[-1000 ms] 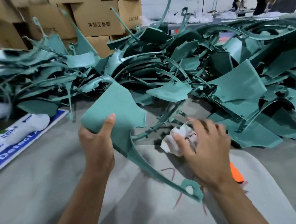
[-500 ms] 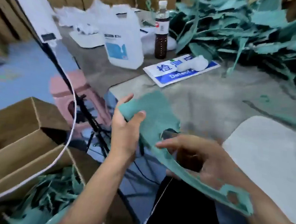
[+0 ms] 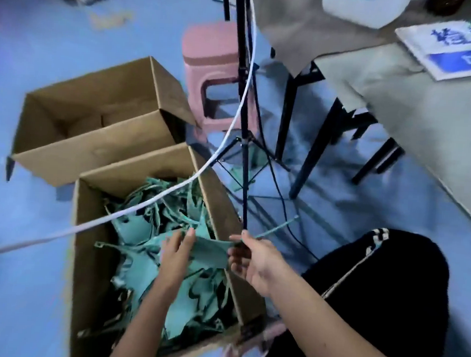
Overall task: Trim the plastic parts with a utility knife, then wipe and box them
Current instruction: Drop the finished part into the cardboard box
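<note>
Blue floor holds a cardboard box [image 3: 86, 252] at seven o'clock. Left hand [image 3: 176, 253] and right hand [image 3: 254, 259] pinch a teal plastic part [image 3: 210, 252] above it. Boxing step, seemingly; next, lower and release.

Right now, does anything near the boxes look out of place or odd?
Yes. A white cable hangs slack across the open box of green parts, just above where both hands, left hand and right hand, lower a green part. It could snag.
</note>
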